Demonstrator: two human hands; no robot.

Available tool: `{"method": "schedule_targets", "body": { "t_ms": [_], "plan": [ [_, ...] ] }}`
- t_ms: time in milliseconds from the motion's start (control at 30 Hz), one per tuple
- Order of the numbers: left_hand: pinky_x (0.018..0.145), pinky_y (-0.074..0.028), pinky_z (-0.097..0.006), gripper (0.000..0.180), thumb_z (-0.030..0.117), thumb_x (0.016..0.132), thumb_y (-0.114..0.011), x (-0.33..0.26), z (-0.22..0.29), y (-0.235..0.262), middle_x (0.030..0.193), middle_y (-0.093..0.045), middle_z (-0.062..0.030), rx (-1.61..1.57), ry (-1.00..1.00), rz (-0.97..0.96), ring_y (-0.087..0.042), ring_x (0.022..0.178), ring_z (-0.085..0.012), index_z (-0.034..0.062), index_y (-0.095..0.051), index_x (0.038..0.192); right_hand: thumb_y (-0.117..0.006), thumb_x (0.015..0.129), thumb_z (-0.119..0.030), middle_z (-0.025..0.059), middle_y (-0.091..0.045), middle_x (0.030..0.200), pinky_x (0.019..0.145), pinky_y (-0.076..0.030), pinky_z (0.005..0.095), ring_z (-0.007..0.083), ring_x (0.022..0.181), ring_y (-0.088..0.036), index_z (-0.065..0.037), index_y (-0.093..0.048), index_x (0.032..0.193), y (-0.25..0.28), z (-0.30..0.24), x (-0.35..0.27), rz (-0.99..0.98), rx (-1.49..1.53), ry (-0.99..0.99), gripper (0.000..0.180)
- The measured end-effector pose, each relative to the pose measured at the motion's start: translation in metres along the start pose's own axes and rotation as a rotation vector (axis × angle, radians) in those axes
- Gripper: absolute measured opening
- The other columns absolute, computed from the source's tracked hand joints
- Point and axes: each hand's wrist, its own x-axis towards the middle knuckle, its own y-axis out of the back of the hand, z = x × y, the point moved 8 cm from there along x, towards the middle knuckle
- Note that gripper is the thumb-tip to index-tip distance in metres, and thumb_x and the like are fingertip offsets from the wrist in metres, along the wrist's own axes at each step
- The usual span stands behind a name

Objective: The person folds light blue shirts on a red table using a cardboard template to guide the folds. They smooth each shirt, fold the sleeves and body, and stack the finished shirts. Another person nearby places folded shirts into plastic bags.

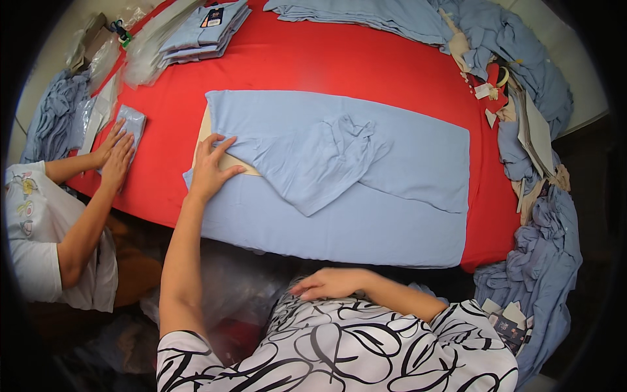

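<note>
A light blue garment [405,144] lies spread flat on the red-covered table [287,68], with a crumpled part of it [353,140] folded over its middle. At its left end a strip of cream material [230,163] shows; whether it is cloth or card I cannot tell. My left hand [212,166] rests there, thumb and fingers apart, fingertips touching the blue cloth beside the cream strip. My right hand [330,283] is held in front of my body, off the table's near edge, with its fingers stretched out and nothing visible in it.
At the left a co-worker's hands [116,153] press on a small folded blue garment [132,124]. Folded blue garments with a tag [206,32] and clear plastic bags [147,55] lie at the far left. Blue clothes [535,261] are heaped along the right edge, near white cards [535,134].
</note>
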Motion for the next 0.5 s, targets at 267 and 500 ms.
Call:
{"method": "schedule_targets", "body": {
  "t_ms": [267, 500],
  "plan": [
    [0.103, -0.041, -0.040, 0.071, 0.033, 0.064, -0.087, 0.006, 0.001, -0.002, 0.133, -0.048, -0.0078, -0.053, 0.033, -0.023, -0.045, 0.122, -0.0287, 0.0161, -0.063, 0.129, -0.065, 0.090, -0.024, 0.0179, -0.062, 0.108, 0.084, -0.047, 0.0451, 0.0369, 0.098, -0.056, -0.001, -0.060, 0.112, 0.266, -0.062, -0.134, 1.657, -0.991, -0.331, 0.032],
    [0.102, -0.042, -0.040, 0.069, 0.035, 0.063, -0.087, 0.004, 0.003, 0.004, 0.130, -0.050, -0.0067, -0.059, 0.010, 0.025, -0.046, 0.116, -0.0284, 0.0170, -0.066, 0.126, -0.071, 0.084, -0.025, 0.0149, -0.062, 0.109, 0.086, -0.047, 0.0424, 0.0337, 0.103, -0.058, -0.003, -0.060, 0.105, 0.302, -0.074, -0.144, 1.589, -0.666, -0.252, 0.033]
  ]
}}
